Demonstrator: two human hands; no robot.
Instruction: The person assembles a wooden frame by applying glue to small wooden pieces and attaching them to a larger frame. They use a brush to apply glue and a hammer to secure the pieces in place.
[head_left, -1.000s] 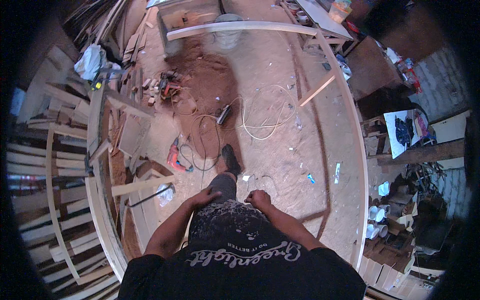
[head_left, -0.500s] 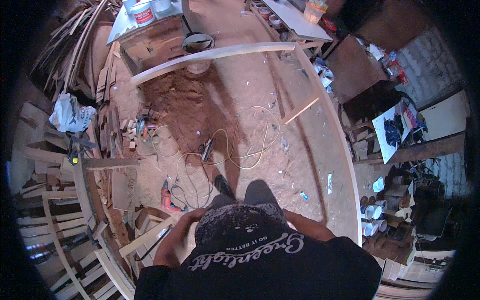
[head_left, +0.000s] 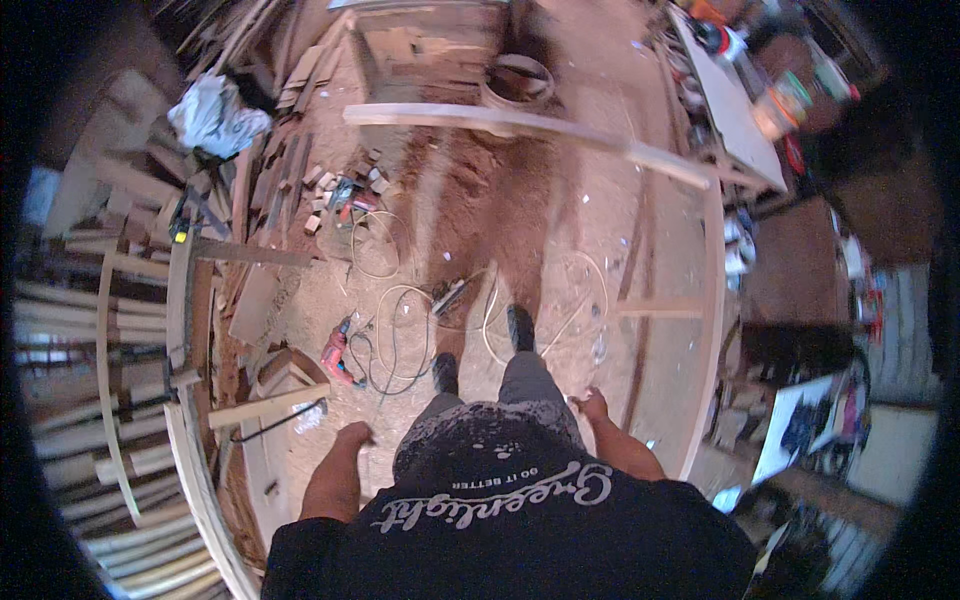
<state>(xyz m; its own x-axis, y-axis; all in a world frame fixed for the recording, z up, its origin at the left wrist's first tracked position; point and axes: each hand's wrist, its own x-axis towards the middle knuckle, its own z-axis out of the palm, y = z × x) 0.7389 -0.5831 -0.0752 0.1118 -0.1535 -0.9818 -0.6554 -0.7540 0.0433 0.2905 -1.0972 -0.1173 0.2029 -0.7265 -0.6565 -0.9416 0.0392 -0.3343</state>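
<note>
My left hand (head_left: 353, 437) hangs beside my left hip, its fingers mostly turned down and blurred; I see no object in it. On the other side my right hand (head_left: 591, 404) is held out from my hip, fingers apart and holding nothing. A red power drill (head_left: 340, 357) lies on the floor ahead of my left hand, with a dark cord beside it. Around me on the right and front stands a long wooden frame: a front beam (head_left: 500, 122), a right-hand beam (head_left: 708, 340) and a short crosspiece (head_left: 662, 307).
A pale cable (head_left: 402, 288) loops over the dusty floor near my feet, beside a dark tool (head_left: 449, 297). Another red power tool (head_left: 355, 203) lies among wood offcuts. Slatted wood pieces (head_left: 140, 390) fill the left. A bucket (head_left: 519, 82) stands beyond the front beam.
My hands have come out from against my waist and now hang apart from my body. The view has turned to the right, and one foot is now further forward.
</note>
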